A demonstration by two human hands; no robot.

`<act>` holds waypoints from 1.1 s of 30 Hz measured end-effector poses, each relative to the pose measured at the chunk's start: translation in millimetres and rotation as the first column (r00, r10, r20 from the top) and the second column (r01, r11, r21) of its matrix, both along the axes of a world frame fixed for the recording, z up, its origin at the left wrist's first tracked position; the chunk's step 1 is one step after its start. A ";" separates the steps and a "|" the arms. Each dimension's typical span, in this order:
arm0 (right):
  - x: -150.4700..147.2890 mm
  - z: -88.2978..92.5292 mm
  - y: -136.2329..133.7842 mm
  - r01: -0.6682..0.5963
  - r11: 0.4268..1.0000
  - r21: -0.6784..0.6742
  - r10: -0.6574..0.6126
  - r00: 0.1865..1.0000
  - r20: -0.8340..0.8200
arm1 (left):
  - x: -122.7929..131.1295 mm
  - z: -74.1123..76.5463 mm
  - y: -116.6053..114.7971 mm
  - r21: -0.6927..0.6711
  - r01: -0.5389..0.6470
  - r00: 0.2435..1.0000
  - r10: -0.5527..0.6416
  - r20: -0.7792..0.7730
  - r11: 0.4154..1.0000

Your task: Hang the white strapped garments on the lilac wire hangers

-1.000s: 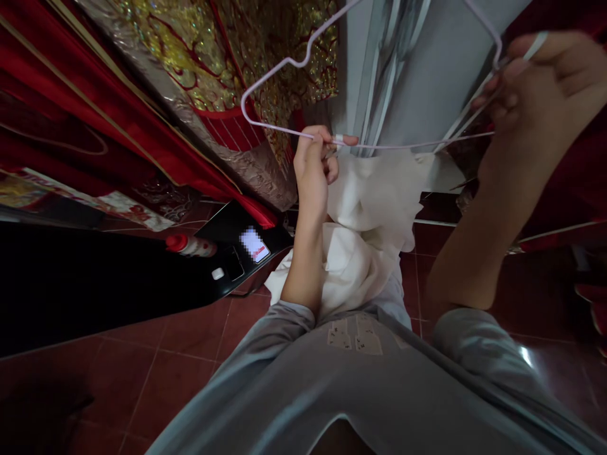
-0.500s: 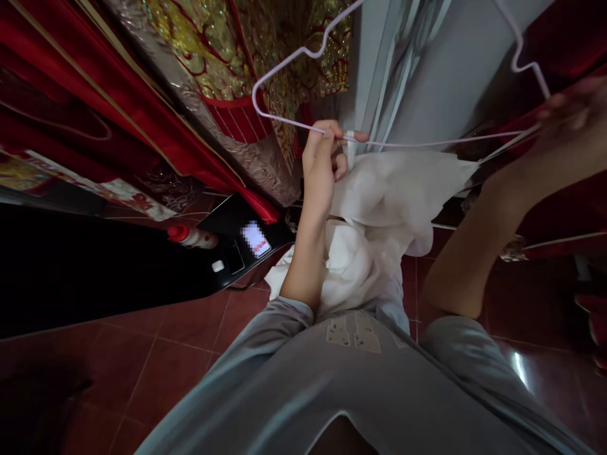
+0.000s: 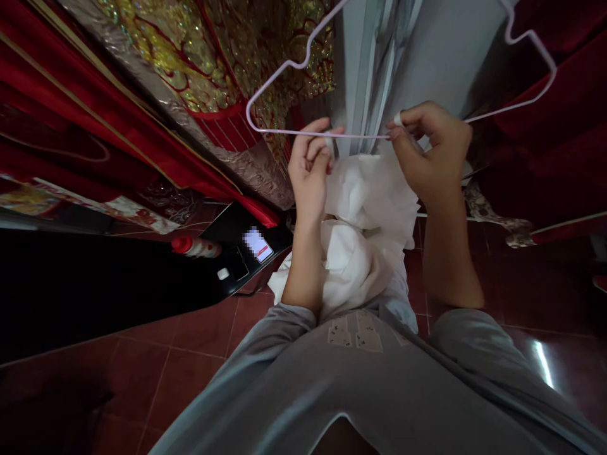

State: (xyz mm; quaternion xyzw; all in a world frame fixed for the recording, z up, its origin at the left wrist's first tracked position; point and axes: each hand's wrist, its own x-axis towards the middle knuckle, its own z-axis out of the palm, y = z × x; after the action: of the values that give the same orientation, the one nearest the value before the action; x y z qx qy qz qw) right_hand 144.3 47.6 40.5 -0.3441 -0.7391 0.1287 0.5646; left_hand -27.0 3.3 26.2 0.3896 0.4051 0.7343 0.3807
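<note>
A thin pale pink clothes hanger [image 3: 360, 136] spans the upper middle, its bottom bar running past both hands. My left hand [image 3: 308, 167] is at the bar's left half, fingers curled around a narrow white strap [image 3: 331, 149] just below the bar. My right hand [image 3: 434, 151] is closed in a pinch at the bar, with a bit of white strap [image 3: 397, 119] showing at its fingertips. Beneath the hands hangs a crumpled white garment [image 3: 355, 246], bunched against my front. Its upper edge lies just under the bar; how the straps join it is partly hidden.
Red and gold sequinned clothes [image 3: 213, 69] hang at left, dark red cloth [image 3: 564, 139] at right. A black table [image 3: 118, 272] at left bears a red-capped bottle [image 3: 196, 247], a lit phone [image 3: 260, 245], a dark phone-like object and a small white case [image 3: 222, 273]. Red tiles cover the floor.
My right hand has moved left from the hanger's far right end to the middle of its bar. The garment's stretched right side has slackened inward. My left hand stays close to the bar.
</note>
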 end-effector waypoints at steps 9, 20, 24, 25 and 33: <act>-0.2 -1.7 0.2 0.067 0.996 -0.054 -0.066 0.997 0.028 | -55.1 -23.7 12.1 0.241 -0.398 0.907 0.419 -0.041 0.885; 1.5 -7.4 6.5 0.061 0.996 -0.063 -0.062 0.998 -0.005 | -87.6 20.7 0.6 0.304 -0.134 0.969 0.189 -0.161 0.943; -3.5 -6.4 4.5 0.076 0.994 -0.073 -0.077 0.997 -0.017 | -88.9 50.8 4.9 0.129 -0.377 0.877 0.398 -0.267 0.917; -4.3 -5.2 2.7 0.075 0.995 -0.065 -0.076 0.997 -0.018 | -88.9 59.3 6.8 0.111 -0.368 0.872 0.384 -0.303 0.923; -1.7 -5.6 1.0 0.054 0.999 -0.011 -0.054 0.997 -0.058 | -74.0 99.8 21.8 -0.120 0.053 0.916 -0.096 -0.389 0.991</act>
State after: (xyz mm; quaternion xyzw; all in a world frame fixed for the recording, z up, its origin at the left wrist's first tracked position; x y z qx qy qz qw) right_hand 142.6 48.6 34.9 -0.3626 -0.7123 0.1267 0.5874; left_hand -101.0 25.1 126.1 0.5236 0.4970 0.6031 0.3392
